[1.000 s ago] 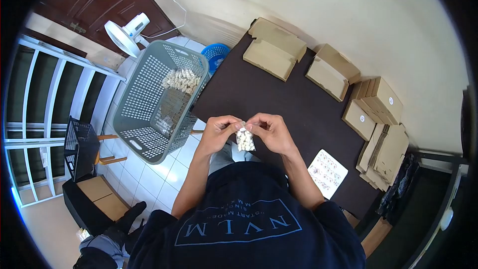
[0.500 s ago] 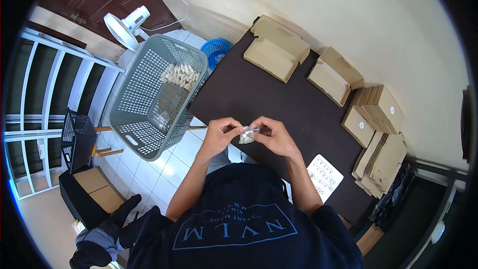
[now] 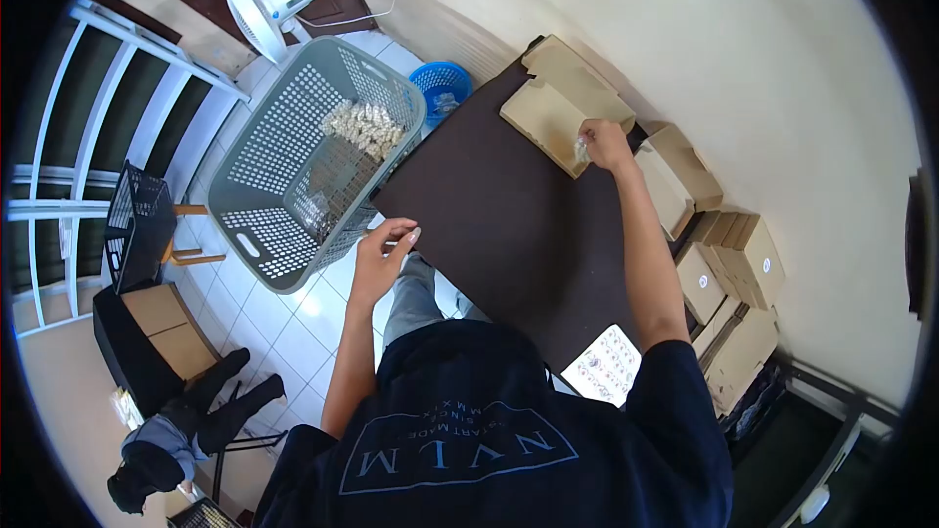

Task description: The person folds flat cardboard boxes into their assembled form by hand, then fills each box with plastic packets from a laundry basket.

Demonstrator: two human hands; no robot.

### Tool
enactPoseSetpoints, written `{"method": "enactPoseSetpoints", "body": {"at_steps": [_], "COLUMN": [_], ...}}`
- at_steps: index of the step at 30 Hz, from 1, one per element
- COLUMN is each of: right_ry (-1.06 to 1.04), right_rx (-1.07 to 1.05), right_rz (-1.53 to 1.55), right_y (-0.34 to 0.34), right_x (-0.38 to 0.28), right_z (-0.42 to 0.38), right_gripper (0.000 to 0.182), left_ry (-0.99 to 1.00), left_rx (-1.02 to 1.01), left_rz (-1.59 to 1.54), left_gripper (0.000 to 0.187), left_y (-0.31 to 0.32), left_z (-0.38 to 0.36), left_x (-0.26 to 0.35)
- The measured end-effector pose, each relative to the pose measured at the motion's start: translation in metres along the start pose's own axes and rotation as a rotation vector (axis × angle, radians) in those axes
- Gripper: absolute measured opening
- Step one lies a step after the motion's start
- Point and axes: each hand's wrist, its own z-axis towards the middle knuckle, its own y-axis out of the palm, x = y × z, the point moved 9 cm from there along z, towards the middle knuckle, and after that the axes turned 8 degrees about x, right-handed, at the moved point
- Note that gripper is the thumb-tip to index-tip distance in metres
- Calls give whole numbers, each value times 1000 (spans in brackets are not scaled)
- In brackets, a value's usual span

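Observation:
My right hand (image 3: 604,145) reaches over the front edge of an open cardboard box (image 3: 550,117) at the back of the dark table (image 3: 489,205). Its fingers are pinched on a small clear bag (image 3: 582,150) with pale contents, held low at the box's right end. My left hand (image 3: 388,246) hovers by the table's left corner, fingers loosely bent and a little apart from the thumb, with nothing clear between them. A white sheet of small printed pictures (image 3: 604,367) lies at the near table edge.
A second open box (image 3: 667,186) and stacked cartons (image 3: 743,259) line the wall. Left of the table stand a large grey basket (image 3: 259,200) with small filled bags and a blue basket (image 3: 440,73). A white fan (image 3: 264,15) is behind. Another person (image 3: 176,445) sits at lower left.
My hands have parted. The right one has carried the small bag forward to the open box; the left one has moved left and up, off the bag. The view has shifted slightly.

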Motion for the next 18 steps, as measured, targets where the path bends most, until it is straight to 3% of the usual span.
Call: {"method": "enactPoseSetpoints", "body": {"at_steps": [2, 4, 5, 7, 11, 13, 18], "right_ry": [-124, -267, -205, -308, -248, -94, 0], "right_rx": [-252, -363, -418, -425, -422, -169, -189], "right_rz": [-178, -307, -326, -199, -238, -260, -320], "right_y": [44, 84, 95, 109, 107, 93, 82], "right_x": [17, 25, 32, 30, 14, 24, 14], "right_z": [12, 17, 17, 14, 2, 9, 2], "right_gripper": [18, 21, 23, 16, 18, 36, 53], "left_ry": [-32, -45, -45, -43, -76, 6, -74], "left_rx": [63, 116, 119, 167, 262, 283, 317], "left_rz": [34, 46, 59, 48, 59, 55, -72], "left_gripper": [18, 19, 19, 20, 20, 18, 15], "left_y": [-13, -35, -42, -64, -114, -137, -180], "left_z": [-6, -12, -13, -11, 5, 21, 88], "left_x": [-7, -17, -21, -27, -45, -43, -88]}}
